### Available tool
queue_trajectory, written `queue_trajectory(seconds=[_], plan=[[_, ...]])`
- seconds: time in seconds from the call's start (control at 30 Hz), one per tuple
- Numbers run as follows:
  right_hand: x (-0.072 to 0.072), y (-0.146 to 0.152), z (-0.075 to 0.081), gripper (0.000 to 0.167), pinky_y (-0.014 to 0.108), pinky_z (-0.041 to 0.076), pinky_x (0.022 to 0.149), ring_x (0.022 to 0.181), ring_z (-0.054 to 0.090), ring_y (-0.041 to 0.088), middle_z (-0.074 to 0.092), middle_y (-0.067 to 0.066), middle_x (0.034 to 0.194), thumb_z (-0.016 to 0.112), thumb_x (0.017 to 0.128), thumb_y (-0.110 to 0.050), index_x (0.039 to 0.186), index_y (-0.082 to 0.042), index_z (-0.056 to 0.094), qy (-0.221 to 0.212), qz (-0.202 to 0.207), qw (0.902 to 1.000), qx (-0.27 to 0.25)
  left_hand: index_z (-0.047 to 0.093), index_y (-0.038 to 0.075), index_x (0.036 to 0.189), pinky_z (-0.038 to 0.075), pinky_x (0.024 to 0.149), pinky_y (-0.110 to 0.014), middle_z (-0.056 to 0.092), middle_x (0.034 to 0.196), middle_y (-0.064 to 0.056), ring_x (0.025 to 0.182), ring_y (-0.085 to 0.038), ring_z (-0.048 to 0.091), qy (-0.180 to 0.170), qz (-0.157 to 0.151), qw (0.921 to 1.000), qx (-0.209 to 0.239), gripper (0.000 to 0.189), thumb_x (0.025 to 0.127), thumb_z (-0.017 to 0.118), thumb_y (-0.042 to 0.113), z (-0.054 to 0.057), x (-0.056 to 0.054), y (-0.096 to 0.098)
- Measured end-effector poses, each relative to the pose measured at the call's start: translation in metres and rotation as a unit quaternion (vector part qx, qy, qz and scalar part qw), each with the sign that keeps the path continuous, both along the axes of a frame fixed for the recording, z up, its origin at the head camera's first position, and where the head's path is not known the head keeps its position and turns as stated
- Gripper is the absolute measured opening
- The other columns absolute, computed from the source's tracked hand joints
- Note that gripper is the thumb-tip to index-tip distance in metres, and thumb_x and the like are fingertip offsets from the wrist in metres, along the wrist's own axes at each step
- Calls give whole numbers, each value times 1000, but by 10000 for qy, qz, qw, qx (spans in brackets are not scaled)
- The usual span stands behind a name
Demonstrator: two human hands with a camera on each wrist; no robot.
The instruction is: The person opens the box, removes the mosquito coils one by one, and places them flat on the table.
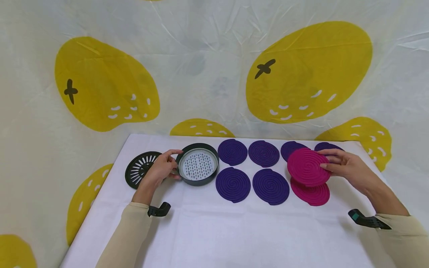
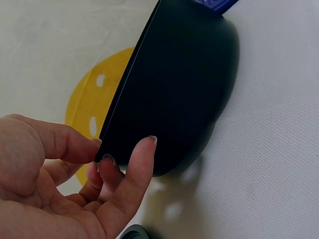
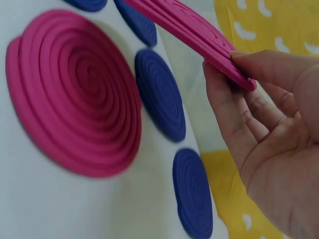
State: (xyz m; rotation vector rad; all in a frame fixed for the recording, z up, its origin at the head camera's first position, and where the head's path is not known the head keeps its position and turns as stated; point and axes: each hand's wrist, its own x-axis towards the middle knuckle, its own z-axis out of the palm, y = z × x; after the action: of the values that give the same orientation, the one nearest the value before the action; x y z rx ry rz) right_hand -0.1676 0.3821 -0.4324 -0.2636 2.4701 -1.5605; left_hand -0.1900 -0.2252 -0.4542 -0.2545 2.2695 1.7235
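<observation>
My left hand [image 1: 160, 170] holds a dark round container [image 1: 198, 182] by its left edge; inside it sits a pale disc [image 1: 197, 165] dotted with small holes. The left wrist view shows thumb and fingers at the rim of the container's dark outer wall [image 2: 169, 89]. On the right, my right hand [image 1: 352, 169] pinches the edge of a pink spiral coaster [image 1: 308, 166], raised above the table. Under it lies a second pink coaster [image 1: 313, 195], partly hidden in the head view and fully visible in the right wrist view [image 3: 75, 94].
Several purple spiral coasters [image 1: 270, 187] lie in two rows between the hands and toward the back right. A black slotted disc [image 1: 134, 173] rests left of the container, partly behind the left hand. The white-covered table [image 1: 241, 238] meets a lemon-printed cloth [image 1: 207, 74] at its back edge.
</observation>
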Motion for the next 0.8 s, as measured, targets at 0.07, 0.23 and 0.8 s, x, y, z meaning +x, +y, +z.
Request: queue_trajectory(seconds=[0.07, 0.23, 0.8], plan=[[1, 9, -2, 42, 27, 63, 77, 91, 73, 14, 74, -7, 110, 63, 100, -9, 140, -6, 50, -54, -72, 9999, 57, 54, 14, 144, 64, 64, -39, 40, 98, -11, 75, -26, 58, 57, -28, 10000, 68, 56, 93, 48, -8, 0, 0, 1], [5, 24, -5, 40, 25, 63, 76, 91, 73, 11, 73, -9, 110, 62, 100, -5, 139, -11, 50, -67, -253, 9996, -99, 54, 15, 144, 64, 64, -39, 40, 97, -11, 75, -25, 58, 62, -25, 9999, 84, 56, 93, 48, -8, 1, 0, 2], [9, 56, -8, 45, 20, 62, 75, 91, 70, 5, 66, -11, 111, 61, 99, -1, 142, -8, 52, 212, -681, 9972, -220, 54, 15, 144, 64, 64, -38, 39, 98, -11, 74, -26, 60, 26, 17, 10000, 43, 56, 93, 48, -8, 0, 0, 1]])
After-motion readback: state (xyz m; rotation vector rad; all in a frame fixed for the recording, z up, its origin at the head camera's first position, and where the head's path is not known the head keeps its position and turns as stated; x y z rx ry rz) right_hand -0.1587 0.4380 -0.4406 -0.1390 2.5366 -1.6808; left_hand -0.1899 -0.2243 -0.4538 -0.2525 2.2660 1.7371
